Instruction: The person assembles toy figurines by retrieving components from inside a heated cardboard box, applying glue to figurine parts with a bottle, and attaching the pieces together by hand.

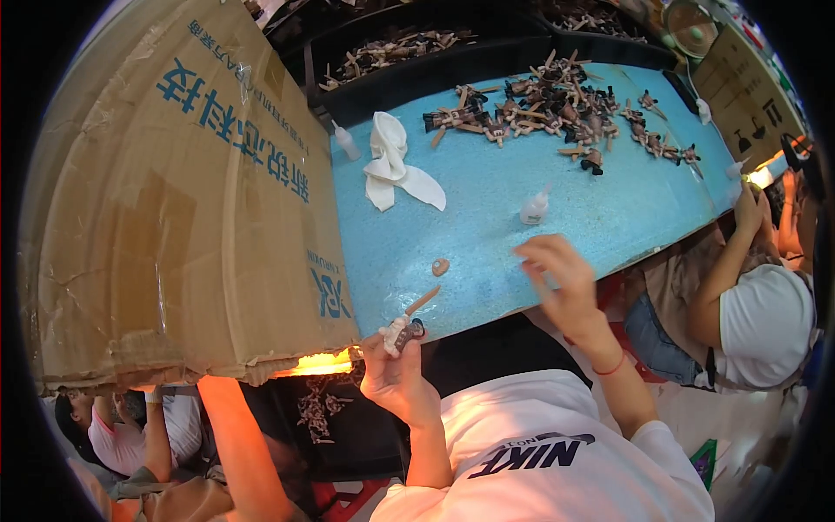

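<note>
My left hand (pixel 396 380) is closed round a small figurine (pixel 406 334) at the table's near edge. The figurine has pale and dark brown parts, and a flat tan stick (pixel 424 301) juts up from it. To the right, my right hand (pixel 561 277) hovers over the edge with fingers apart and nothing visible in them. Just beyond it a small white squeeze bottle (pixel 534 210) with a narrow nozzle stands on the blue tabletop (pixel 487 239). Between the hands and a little farther off lies a small tan oval piece (pixel 441 267).
Many similar figurines (pixel 565 109) are piled at the back. A white cloth (pixel 391 161) and another squeeze bottle (pixel 346 141) lie at left, beside a tall cardboard box (pixel 174 209). Black bins (pixel 348 96) line the far edge. Other people (pixel 752 304) sit at both sides.
</note>
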A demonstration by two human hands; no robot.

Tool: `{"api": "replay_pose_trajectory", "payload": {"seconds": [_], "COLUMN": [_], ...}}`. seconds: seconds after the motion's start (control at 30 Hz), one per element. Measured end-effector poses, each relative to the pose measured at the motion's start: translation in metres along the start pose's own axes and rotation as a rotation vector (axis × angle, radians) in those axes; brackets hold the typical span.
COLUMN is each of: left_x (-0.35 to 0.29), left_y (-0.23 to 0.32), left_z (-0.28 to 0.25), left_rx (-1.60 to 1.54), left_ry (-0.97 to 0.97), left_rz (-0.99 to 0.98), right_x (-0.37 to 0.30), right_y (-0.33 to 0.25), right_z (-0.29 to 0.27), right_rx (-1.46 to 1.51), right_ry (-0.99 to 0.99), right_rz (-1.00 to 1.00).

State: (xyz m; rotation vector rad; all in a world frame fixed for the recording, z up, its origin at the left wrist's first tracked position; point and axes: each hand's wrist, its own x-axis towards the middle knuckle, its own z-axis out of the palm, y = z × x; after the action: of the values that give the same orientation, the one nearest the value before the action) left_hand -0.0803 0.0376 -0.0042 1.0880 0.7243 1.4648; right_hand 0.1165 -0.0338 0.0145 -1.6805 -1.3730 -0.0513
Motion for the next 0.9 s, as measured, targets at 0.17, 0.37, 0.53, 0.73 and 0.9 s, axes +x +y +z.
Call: {"api": "replay_pose_trajectory", "payload": {"seconds": [0.17, 0.37, 0.53, 0.73, 0.9], "left_x": [0.003, 0.001, -0.002, -0.006, -0.006], "left_y": [0.006, 0.005, 0.000, 0.000, 0.003], "left_z": [-0.004, 0.001, 0.004, 0.016, 0.020], "left_rx": [0.016, -0.025, 0.251, 0.371, 0.481], "left_ry": [0.037, -0.001, -0.053, -0.132, -0.167], "left_rz": [0.025, 0.020, 0.136, 0.272, 0.451], "right_x": [0.026, 0.030, 0.028, 0.016, 0.012], "right_y": [-0.006, 0.000, -0.052, -0.078, -0.079], "right_z": [0.057, 0.074, 0.016, -0.007, -0.006], "right_rx": [-0.038, -0.089, 0.927, 1.236, 1.241], "right_ry": [-0.174, -0.278, -0.253, -0.290, -0.290], "right_rz": [-0.262, -0.205, 0.589, 0.641, 0.696]}}
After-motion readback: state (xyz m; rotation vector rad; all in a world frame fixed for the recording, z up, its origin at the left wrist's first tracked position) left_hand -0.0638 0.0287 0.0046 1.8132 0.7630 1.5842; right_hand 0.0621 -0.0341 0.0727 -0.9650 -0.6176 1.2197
